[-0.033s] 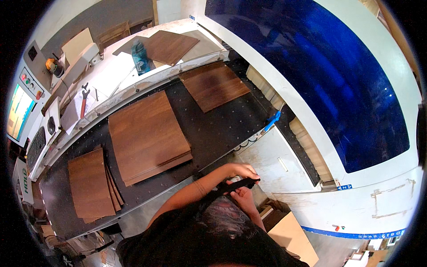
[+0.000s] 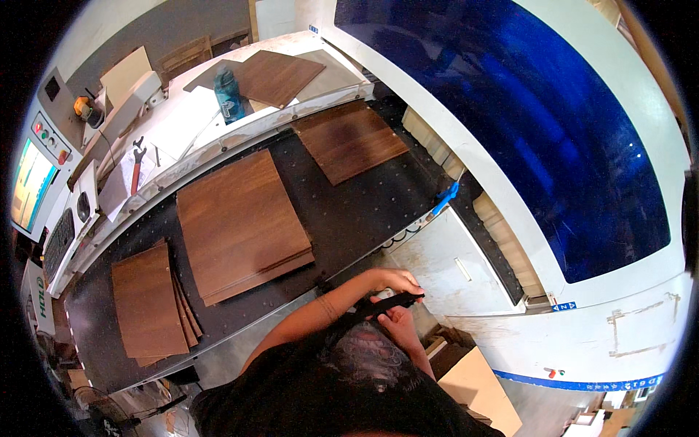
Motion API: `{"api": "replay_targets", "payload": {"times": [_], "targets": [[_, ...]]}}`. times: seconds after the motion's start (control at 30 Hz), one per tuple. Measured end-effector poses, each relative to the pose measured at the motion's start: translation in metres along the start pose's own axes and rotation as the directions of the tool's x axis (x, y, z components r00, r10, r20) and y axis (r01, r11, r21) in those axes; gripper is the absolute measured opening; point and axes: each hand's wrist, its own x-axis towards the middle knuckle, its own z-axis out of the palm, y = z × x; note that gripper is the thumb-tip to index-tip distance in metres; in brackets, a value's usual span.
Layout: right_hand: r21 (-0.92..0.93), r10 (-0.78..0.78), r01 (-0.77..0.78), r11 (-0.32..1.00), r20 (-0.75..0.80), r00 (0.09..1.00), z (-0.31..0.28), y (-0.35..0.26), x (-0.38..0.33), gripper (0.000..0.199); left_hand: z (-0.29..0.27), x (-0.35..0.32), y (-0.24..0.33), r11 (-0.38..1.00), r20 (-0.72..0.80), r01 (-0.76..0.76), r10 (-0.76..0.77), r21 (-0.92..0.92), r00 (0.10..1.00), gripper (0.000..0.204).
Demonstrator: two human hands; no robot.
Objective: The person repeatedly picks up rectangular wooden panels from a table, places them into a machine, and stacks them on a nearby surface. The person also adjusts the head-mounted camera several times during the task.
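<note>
In front of my body, my left hand [image 2: 397, 280] is closed on the edge of my black shirt [image 2: 291, 379], which is pulled outward into a dark fold. Just below it, my right hand [image 2: 399, 323] grips the same cloth with bent fingers. A small pale patch shows between the hands, too hidden to make out. Beyond my left forearm, a stack of brown wood-grain boards [image 2: 237, 218] lies on the black machine bed [image 2: 349, 218]. Narrower boards [image 2: 145, 298] are fanned out at its left, and a single board [image 2: 351, 142] rests farther back. Neither hand touches the boards.
A white ledge behind the bed carries a blue bottle [image 2: 228, 98], another brown board [image 2: 280, 76] and a red-handled wrench [image 2: 137, 167]. A control screen [image 2: 33, 188] and keyboard [image 2: 60, 240] stand far left. The white machine housing with a dark blue window [image 2: 524, 138] rises at right.
</note>
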Motion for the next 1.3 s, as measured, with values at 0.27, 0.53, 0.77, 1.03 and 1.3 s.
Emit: {"api": "replay_targets", "payload": {"times": [0.27,0.53,0.77,1.03,1.3], "targets": [[-0.687,0.013,-0.263,0.677,-0.347,0.938,-0.01,0.018,0.011,0.038,-0.016,-0.026,-0.039,0.979,-0.027,0.202,-0.202,0.034,0.979,0.061],[-0.261,-0.017,-0.127,0.957,-0.49,0.872,-0.027,0.044,-0.007,0.04,0.005,-0.162,-0.027,0.895,-0.318,0.19,-0.057,0.404,0.946,0.037],[-0.621,-0.107,-0.231,0.749,-0.458,0.882,-0.057,0.028,0.034,0.031,0.067,-0.165,0.046,0.576,-0.383,0.214,0.188,0.789,0.905,0.017],[-0.702,-0.248,-0.092,0.706,-0.367,0.897,-0.078,-0.007,0.09,0.032,0.038,-0.073,0.011,0.652,-0.2,0.128,0.037,0.748,0.979,0.032],[-0.512,-0.307,0.032,0.859,-0.463,0.832,-0.104,-0.042,0.126,0.054,0.0,0.005,0.022,0.944,-0.223,0.092,-0.02,0.318,0.975,0.068]]}}
